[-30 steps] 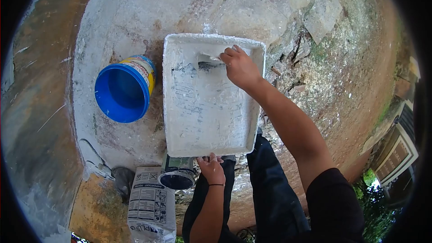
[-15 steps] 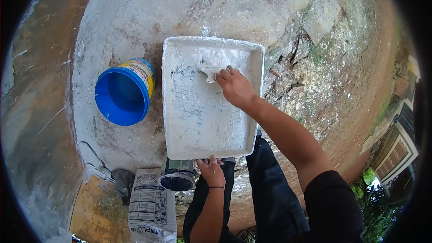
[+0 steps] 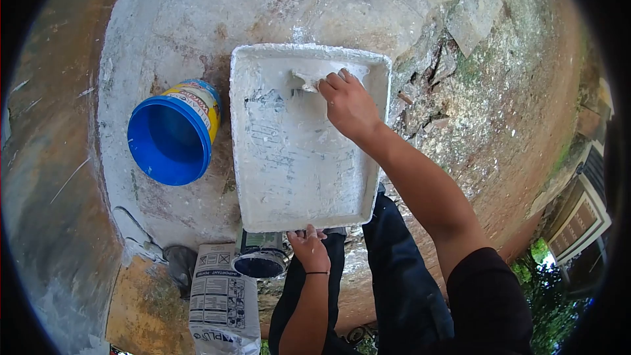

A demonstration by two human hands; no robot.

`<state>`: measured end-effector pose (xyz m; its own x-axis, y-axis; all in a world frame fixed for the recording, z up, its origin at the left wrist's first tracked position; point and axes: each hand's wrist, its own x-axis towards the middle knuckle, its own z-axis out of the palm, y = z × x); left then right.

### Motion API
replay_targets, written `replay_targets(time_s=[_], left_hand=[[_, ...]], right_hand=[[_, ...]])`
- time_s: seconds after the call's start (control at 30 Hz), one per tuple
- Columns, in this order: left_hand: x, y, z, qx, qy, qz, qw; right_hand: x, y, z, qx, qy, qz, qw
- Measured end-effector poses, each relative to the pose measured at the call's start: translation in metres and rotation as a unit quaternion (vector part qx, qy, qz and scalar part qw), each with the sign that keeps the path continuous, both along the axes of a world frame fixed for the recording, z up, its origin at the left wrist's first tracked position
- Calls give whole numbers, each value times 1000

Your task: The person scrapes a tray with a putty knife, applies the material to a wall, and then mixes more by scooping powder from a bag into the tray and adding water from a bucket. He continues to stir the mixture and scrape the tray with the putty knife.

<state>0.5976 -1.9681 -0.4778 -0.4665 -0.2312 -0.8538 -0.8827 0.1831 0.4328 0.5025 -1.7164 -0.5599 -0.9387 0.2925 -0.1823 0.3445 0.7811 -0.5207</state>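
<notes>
A large rectangular white tray (image 3: 289, 184), crusted with white paste, stretches out in front of me. My right hand (image 3: 348, 102) is inside its far right part, fingers closed around a small paste-covered scraper (image 3: 304, 81). The tool's exact shape is partly hidden by the paste and my fingers. Down at the near rim, my left hand (image 3: 307, 247) grips the tray's edge, with paste on its fingertips. Smeared white paste and greyish streaks cover the tray floor.
Left of the tray, a blue bucket (image 3: 169, 141) lies tilted with its mouth toward me. A dark-mouthed container (image 3: 259, 263) and a printed paper sack (image 3: 223, 299) are near my left hand. Broken concrete (image 3: 434, 85) lies to the right.
My right hand and the scraper have moved slightly farther up the tray. The far end of the tray appears a little raised. My left hand stays at the near rim.
</notes>
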Motion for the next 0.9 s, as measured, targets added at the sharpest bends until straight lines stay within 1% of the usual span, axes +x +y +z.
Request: replay_targets(time_s=[0.1,0.17,0.2,0.27,0.37,0.4,0.43,0.47,0.53,0.57,0.6,0.63,0.67,0.73,0.77,0.83,0.9], left_hand=[[0,-4,-6,1,-7,3,1000],[1,-5,-9,1,-12,3,1000],[1,-5,-10,-1,-17,0,1000],[-2,-5,-14,-3,-21,-3,1000],[-5,-7,-20,-21,-49,-11,999],[-8,-8,-25,-30,-87,1,996],[-11,-9,-29,-39,-123,12,992],[-13,-12,-33,-39,-119,10,992],[-16,-18,-48,-8,-169,73,983],[-15,-22,-58,1,-182,64,981],[-17,-23,-64,0,-177,64,982],[-21,-21,-69,4,-204,82,975],[-25,-17,-74,9,-231,102,968],[-27,-13,-76,5,-237,102,966],[-27,-13,-76,24,-236,115,965],[-30,-16,-72,37,-236,130,962],[-33,-14,-76,47,-231,170,957]], right_hand=[[-8,5,8,13,10,-12,1000],[-10,2,3,52,12,10,999],[-8,-4,-2,52,12,10,999],[0,-22,-14,72,13,54,996],[14,-43,-17,54,41,72,995],[19,-46,-14,40,60,76,995],[23,-47,-11,15,41,86,995],[26,-46,-6,15,44,83,995],[29,-39,5,9,57,46,997],[29,-34,11,9,64,46,997],[30,-30,17,-11,37,47,998],[31,-26,21,-32,9,49,998],[30,-24,22,-31,15,52,998],[30,-20,21,-55,13,56,997],[30,-16,19,-55,16,58,997],[25,-11,15,-68,-10,79,995],[18,-4,12,-56,-18,66,996]])
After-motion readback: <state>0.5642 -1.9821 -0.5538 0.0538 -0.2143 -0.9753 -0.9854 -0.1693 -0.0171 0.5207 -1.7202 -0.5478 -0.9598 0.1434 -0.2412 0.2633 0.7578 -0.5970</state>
